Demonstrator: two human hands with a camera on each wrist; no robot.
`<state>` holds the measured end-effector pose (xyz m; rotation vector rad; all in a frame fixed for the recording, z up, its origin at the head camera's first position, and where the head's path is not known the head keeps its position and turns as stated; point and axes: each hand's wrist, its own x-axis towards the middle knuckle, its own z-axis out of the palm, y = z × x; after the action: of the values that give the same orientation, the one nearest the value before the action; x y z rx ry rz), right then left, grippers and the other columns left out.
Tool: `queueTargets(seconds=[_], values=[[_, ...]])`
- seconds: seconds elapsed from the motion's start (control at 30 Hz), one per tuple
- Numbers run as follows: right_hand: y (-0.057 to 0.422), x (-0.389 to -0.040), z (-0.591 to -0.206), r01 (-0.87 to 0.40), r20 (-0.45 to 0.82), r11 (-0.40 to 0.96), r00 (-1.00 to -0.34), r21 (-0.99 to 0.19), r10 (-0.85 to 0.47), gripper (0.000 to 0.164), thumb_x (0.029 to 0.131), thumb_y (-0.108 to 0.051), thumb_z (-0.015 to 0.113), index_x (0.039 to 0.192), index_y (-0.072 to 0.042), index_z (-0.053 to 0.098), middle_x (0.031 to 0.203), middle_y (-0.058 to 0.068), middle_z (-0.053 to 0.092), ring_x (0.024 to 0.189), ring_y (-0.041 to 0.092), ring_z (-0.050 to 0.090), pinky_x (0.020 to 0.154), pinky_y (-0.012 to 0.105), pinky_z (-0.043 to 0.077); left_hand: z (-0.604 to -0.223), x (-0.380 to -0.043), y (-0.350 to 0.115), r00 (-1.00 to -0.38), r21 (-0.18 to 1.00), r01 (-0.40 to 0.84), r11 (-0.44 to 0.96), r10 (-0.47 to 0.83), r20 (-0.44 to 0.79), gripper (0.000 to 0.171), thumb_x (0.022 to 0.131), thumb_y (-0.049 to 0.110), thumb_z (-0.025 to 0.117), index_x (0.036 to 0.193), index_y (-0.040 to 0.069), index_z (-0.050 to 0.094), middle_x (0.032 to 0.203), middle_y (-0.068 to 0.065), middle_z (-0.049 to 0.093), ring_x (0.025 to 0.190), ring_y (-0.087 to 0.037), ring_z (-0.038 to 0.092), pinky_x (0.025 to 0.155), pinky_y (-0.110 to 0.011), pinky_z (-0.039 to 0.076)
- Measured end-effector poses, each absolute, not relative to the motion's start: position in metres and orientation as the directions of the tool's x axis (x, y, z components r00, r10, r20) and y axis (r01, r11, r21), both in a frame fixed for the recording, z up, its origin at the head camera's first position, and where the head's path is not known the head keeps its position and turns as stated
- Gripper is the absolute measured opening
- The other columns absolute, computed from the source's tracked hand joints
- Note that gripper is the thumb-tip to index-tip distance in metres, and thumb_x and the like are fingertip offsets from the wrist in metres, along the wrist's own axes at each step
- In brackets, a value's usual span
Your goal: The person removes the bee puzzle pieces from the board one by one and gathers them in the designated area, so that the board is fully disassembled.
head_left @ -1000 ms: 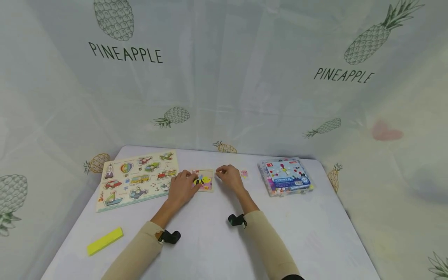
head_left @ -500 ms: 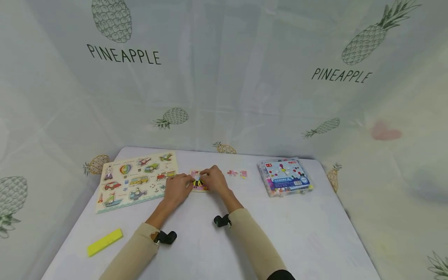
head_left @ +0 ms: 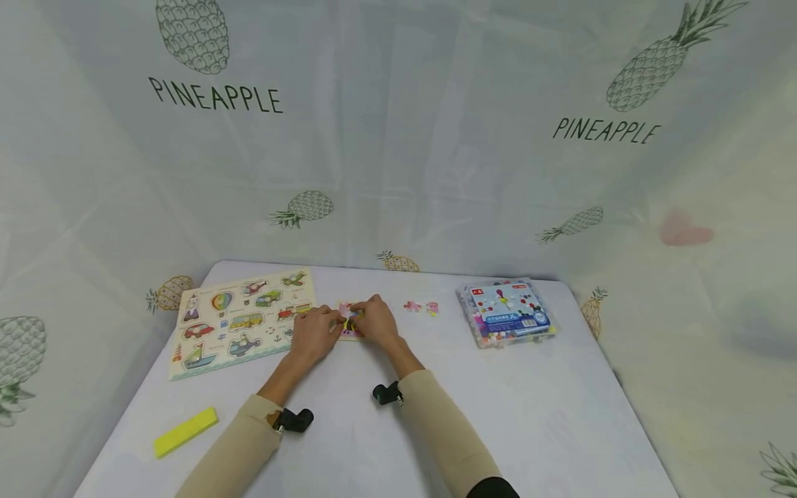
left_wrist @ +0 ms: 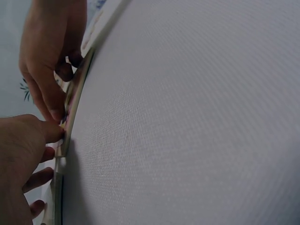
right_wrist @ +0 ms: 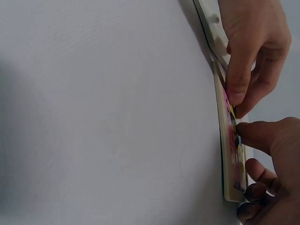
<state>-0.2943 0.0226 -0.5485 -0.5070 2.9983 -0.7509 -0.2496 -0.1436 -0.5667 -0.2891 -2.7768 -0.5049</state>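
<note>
Within wrist views only: edge-on puzzle [right_wrist: 227, 145]

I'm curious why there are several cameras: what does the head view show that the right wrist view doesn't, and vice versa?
Head view only: the yellow rectangular block, the clear plastic box with a blue label and two loose pink puzzle pieces.

Right wrist view only: a low, close side look at the small pink and yellow puzzle in a pale wooden frame.

Both share: that puzzle, the left hand and right hand on it, the large cream vehicle board (just partly, from the wrist) and the white tabletop.
</note>
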Motion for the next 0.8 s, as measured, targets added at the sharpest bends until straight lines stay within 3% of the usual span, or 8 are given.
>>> queueTargets(seconds=[0.2,0.8], values=[[0.0191,-0.2933,-0.5463,-0.306,0.071,0.833,-0.948,-0.461,-0.309,0.027,0.094,-0.029,0.071,0.119,-0.021,0.077,0.108,0.009,0.066,0.094,0.019,0.061,0.082,0.033,0.052,-0.5672,-0.2506,-0.1446,-0.933,0.3,0.254,0.919,0.152,0.325,0.01,0.093,0.028,0.073,0.1,0.025,0.079,0.102,0.001,0.07,0.1,-0.027,0.066,0.086,-0.058,0.046],[0.0184,-0.2924,-0.5411,-0.211,0.009,0.769,-0.966,-0.603,-0.258,0.019,0.095,-0.022,0.069,0.112,-0.017,0.078,0.105,0.007,0.064,0.082,0.015,0.053,0.072,0.029,0.045,-0.5596,-0.2478,-0.1421,-0.949,0.321,0.233,0.918,0.141,0.283,0.011,0.093,0.027,0.073,0.1,0.022,0.08,0.104,-0.002,0.07,0.103,-0.03,0.064,0.086,-0.059,0.045]])
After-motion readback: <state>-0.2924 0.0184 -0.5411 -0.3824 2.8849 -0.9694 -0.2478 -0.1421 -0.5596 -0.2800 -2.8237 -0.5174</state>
